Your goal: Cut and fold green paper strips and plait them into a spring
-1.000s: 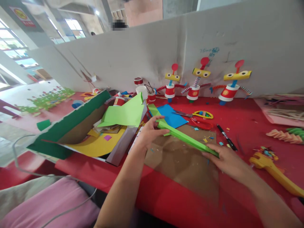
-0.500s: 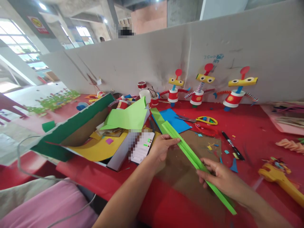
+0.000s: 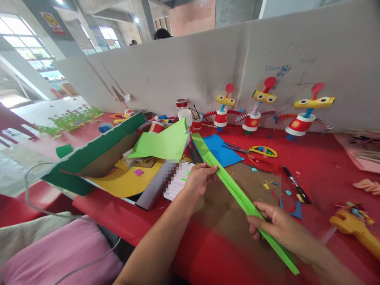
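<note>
A long folded strip of bright green paper [image 3: 234, 188] slants across the front of me, held in both hands above a brown board [image 3: 219, 213]. Near its upper end, my left hand [image 3: 201, 178] pinches the edge between thumb and fingers. Lower down, my right hand [image 3: 268, 221] grips the strip with the thumb on top and the fingers behind. Past the strip's far end lie another green paper piece [image 3: 199, 143] and a blue sheet [image 3: 224, 150]. Yellow- and red-handled scissors [image 3: 261, 151] rest beyond my right hand.
Several paper-cup figures [image 3: 300, 124] stand along the grey partition [image 3: 178, 67]. On the left, a green box [image 3: 97, 154] holds paper sheets. A phone [image 3: 175, 186] lies beside my left forearm. To the right are a black marker [image 3: 296, 184] and a yellow glue gun [image 3: 353, 225].
The camera view has shifted slightly, moving the background to the right. Both hands keep hold of the green strip, and my left hand has moved slightly up along the view.
</note>
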Available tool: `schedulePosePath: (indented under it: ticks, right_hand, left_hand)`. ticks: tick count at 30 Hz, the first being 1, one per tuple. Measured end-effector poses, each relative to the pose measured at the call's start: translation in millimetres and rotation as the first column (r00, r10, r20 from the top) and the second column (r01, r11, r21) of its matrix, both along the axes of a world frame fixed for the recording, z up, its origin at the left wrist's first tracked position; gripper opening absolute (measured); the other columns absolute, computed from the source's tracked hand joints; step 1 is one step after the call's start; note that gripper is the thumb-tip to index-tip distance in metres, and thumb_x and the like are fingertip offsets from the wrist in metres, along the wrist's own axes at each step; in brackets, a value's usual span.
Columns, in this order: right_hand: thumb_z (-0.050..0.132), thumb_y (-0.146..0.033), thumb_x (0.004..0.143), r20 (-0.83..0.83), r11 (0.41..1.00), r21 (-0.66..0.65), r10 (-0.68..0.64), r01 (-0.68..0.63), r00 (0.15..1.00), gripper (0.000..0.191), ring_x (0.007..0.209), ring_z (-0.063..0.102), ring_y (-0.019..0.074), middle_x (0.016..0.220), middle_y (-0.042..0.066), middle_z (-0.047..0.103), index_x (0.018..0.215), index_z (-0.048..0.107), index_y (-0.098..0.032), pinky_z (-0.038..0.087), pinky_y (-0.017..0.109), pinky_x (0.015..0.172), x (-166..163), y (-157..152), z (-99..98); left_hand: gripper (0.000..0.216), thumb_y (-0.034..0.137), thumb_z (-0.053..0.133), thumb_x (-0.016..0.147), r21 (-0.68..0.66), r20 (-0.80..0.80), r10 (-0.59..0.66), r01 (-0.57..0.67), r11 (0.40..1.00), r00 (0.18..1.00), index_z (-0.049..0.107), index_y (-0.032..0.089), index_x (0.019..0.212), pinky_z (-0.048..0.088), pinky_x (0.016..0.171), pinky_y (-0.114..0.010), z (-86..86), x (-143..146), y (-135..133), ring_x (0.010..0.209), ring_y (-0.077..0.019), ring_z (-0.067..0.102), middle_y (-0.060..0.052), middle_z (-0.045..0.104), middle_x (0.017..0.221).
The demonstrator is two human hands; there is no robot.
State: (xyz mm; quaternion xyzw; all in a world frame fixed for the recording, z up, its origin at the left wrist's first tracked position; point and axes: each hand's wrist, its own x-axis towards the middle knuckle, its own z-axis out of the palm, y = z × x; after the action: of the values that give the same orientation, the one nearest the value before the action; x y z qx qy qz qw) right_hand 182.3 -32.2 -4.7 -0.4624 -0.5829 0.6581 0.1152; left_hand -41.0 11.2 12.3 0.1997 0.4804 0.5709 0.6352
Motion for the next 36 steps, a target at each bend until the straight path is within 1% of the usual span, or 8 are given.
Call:
schedulePosePath:
  ticks: [6,12,15,17,19,25,30,36]
  right_hand:
    - [0.055,-0.047,0.078,-0.017,0.999,-0.053,-0.013,0.012,1.0,0.029,0.061,0.062,0.0136,0.068,-0.001,0.062,0.076,0.048,-0.019,0.043,0.025,0.057,-0.9,-0.3,6.3]
    - [0.06,-0.049,0.073,-0.027,0.994,-0.106,-0.001,-0.002,1.0,0.032,0.06,0.062,0.0142,0.067,0.001,0.063,0.076,0.05,-0.018,0.043,0.026,0.058,-1.3,0.9,9.1]
    - [0.06,-0.049,0.073,-0.034,0.994,-0.104,-0.026,0.023,0.999,0.033,0.06,0.062,0.0138,0.066,0.0,0.063,0.075,0.05,-0.018,0.043,0.026,0.057,-0.3,0.5,7.0]
    - [0.06,-0.048,0.073,-0.042,0.993,-0.112,-0.041,0.036,0.998,0.032,0.06,0.062,0.0134,0.066,0.0,0.062,0.077,0.05,-0.018,0.043,0.025,0.058,0.4,0.7,5.9]
    - [0.06,-0.048,0.074,-0.04,0.992,-0.124,-0.04,0.035,0.998,0.032,0.06,0.061,0.0129,0.066,-0.001,0.062,0.078,0.05,-0.018,0.044,0.025,0.058,0.5,1.3,5.9]
    - [0.062,-0.05,0.07,-0.047,0.991,-0.134,-0.013,0.007,0.999,0.034,0.059,0.061,0.0134,0.065,0.0,0.061,0.077,0.05,-0.018,0.045,0.025,0.057,-2.2,2.3,7.0]
    - [0.062,-0.051,0.071,-0.036,0.99,-0.143,-0.014,0.008,0.999,0.036,0.06,0.062,0.0138,0.067,0.0,0.062,0.081,0.051,-0.018,0.046,0.026,0.057,-3.2,0.7,5.4]
    - [0.06,-0.051,0.072,-0.016,0.992,-0.123,-0.038,0.036,0.999,0.036,0.061,0.062,0.0141,0.068,0.0,0.063,0.084,0.052,-0.018,0.046,0.026,0.058,-1.3,0.0,5.2]
  left_hand:
    - [0.023,0.012,0.078,0.051,-0.053,-0.03,0.014,-0.016,0.998,0.999,0.057,0.012,0.059,0.05,0.057,-0.022,1.0,-3.1,2.4,0.051,-0.0088,0.059,-0.001,0.062,0.059]
    - [0.02,0.014,0.079,0.053,-0.036,-0.084,-0.026,0.023,0.999,0.996,0.063,0.011,0.065,0.05,0.057,-0.02,0.3,-3.8,3.6,0.054,-0.0083,0.059,-0.002,0.064,0.063]
    - [0.018,0.017,0.077,0.058,-0.061,-0.093,-0.108,0.102,0.993,0.99,0.061,0.011,0.065,0.051,0.058,-0.02,3.0,-9.7,3.5,0.052,-0.0082,0.059,-0.001,0.063,0.06]
    - [0.017,0.018,0.075,0.061,-0.037,-0.064,-0.19,0.188,0.981,0.98,0.06,0.011,0.066,0.052,0.063,-0.024,5.5,-15.3,3.6,0.055,-0.0101,0.061,-0.002,0.064,0.061]
    - [0.016,0.016,0.073,0.064,-0.012,-0.036,-0.215,0.215,0.977,0.976,0.059,0.011,0.068,0.053,0.068,-0.027,7.6,-20.3,4.1,0.058,-0.0119,0.063,-0.003,0.064,0.062]
    - [0.021,0.011,0.072,0.062,-0.054,-0.056,-0.046,0.043,0.998,0.997,0.052,0.013,0.059,0.051,0.059,-0.025,8.9,-21.3,5.0,0.047,-0.0108,0.059,0.002,0.058,0.05]
    - [0.024,0.014,0.074,0.058,-0.058,-0.05,0.01,-0.013,0.998,0.999,0.05,0.014,0.06,0.045,0.053,-0.022,4.4,-17.3,5.1,0.047,-0.0112,0.059,0.002,0.058,0.051]
    - [0.019,0.019,0.07,0.064,-0.027,-0.001,0.07,-0.07,0.997,0.998,0.052,0.015,0.066,0.047,0.062,-0.024,-2.2,-15.8,8.1,0.052,-0.01,0.059,0.0,0.061,0.061]
